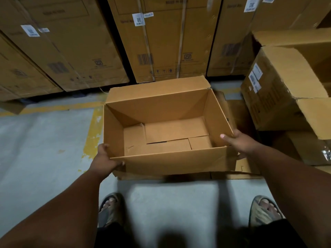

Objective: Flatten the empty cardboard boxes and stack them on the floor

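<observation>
Head view: left hand (103, 159), right hand (240, 142) grip open box (166, 133).

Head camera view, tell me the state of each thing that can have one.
open box: upright, empty, unflattened
left hand: grips near left corner
right hand: grips right wall, thumb inside
flattened cardboard: flat beneath the box
side box: flaps open

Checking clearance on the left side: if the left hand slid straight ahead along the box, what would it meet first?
Probably nothing soon: the left hand grips the open box at its near-left corner; ahead lies bare floor, then tall cartons.
</observation>
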Action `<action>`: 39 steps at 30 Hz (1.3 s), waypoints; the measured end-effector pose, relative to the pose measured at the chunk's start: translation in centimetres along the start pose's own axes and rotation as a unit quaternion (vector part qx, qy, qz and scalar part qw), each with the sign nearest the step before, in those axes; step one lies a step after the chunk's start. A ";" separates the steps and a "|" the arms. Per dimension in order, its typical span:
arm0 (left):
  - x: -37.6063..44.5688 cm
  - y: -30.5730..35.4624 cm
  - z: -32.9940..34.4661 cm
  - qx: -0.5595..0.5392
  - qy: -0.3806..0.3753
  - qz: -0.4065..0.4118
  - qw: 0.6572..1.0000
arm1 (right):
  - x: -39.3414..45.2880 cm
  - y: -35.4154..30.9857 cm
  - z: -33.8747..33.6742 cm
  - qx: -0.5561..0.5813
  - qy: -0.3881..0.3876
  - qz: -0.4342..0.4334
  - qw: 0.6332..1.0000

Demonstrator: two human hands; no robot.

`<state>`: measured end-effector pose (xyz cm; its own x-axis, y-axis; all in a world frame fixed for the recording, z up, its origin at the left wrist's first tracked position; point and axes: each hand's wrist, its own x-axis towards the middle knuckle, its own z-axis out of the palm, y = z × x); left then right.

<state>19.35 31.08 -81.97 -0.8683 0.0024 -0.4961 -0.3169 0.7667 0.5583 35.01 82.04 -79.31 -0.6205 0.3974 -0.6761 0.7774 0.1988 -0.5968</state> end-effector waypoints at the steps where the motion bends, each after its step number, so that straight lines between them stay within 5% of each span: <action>1: 0.1 0.0 -0.2 -0.056 -0.003 0.005 0.998 | 0.5 -0.5 0.0 -0.010 0.018 0.015 1.000; 4: 1.7 0.1 -1.3 -0.157 0.065 -0.089 0.981 | 1.6 -1.3 -0.1 -0.058 0.041 0.042 0.997; 8: 1.8 0.8 -0.6 -0.074 0.019 -0.146 0.986 | 1.7 -1.7 -0.1 -0.113 0.020 0.076 0.991; 12: 2.1 0.6 0.1 -0.036 0.015 -0.149 0.988 | 0.7 -1.4 0.0 0.002 -0.021 0.150 0.989; 15: 2.1 2.4 -0.8 -0.020 0.067 -0.084 0.994 | 1.0 -2.2 -0.8 0.006 -0.004 0.120 0.993; 19: -1.3 8.9 -4.9 -0.085 0.137 0.120 0.979 | 0.1 -6.1 -3.5 0.043 0.023 0.055 0.997; 23: -3.2 11.4 -9.0 -0.142 0.142 0.202 0.959 | -3.8 -9.2 -7.0 0.096 -0.062 0.025 0.993; 29: -4.3 12.0 -10.4 -0.139 0.167 0.139 0.966 | -7.2 -9.2 -10.0 0.184 -0.055 -0.066 0.979; 35: -1.2 9.0 -8.2 -0.109 0.137 0.037 0.984 | -5.5 -8.1 -7.6 0.077 -0.082 -0.054 0.992; 39: 1.5 7.3 -5.0 -0.081 0.160 0.006 0.984 | -2.5 -8.0 -4.2 0.080 0.029 -0.047 0.995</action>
<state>13.82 33.46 -75.27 -0.9398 -0.2111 -0.2687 -0.3400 0.6550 0.6748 30.82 83.20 -71.04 -0.6794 0.4359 -0.5902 0.6869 0.0950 -0.7205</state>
